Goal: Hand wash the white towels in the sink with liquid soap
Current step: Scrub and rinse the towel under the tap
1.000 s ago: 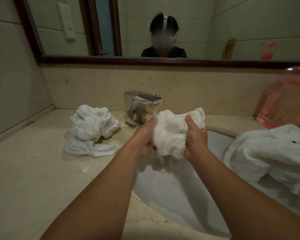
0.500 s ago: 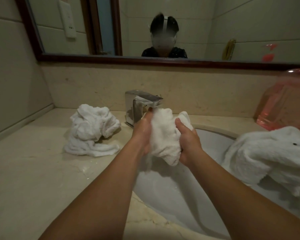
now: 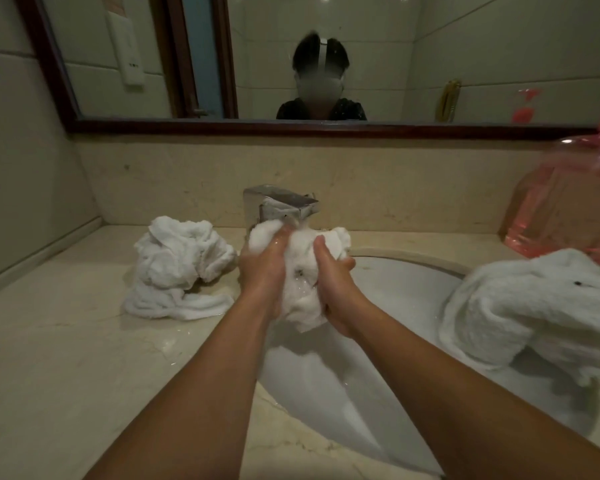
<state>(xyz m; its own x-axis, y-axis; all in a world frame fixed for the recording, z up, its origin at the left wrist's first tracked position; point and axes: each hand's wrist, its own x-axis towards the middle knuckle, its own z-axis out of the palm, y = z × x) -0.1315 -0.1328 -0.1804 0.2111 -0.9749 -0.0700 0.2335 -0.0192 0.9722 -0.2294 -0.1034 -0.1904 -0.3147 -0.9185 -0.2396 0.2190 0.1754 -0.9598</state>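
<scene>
A bunched, wet white towel (image 3: 302,271) is squeezed between both my hands above the white sink basin (image 3: 388,296), right under the chrome faucet's (image 3: 278,206) spout. My left hand (image 3: 262,268) grips its left side and my right hand (image 3: 333,282) grips its right side, fingers curled into the cloth. Water runs from the spout onto the towel. A second crumpled white towel (image 3: 179,271) lies on the counter to the left of the faucet. A third white towel (image 3: 534,306) hangs over the basin's right rim.
A pink see-through soap bottle (image 3: 561,216) stands at the back right on the beige marble counter (image 3: 66,358). A dark-framed mirror (image 3: 326,128) runs along the wall above the backsplash. Drops of water lie on the counter near the left towel.
Both hands carried the towel up and back until it sits under the spout. They have closed in on it, bunching it tighter.
</scene>
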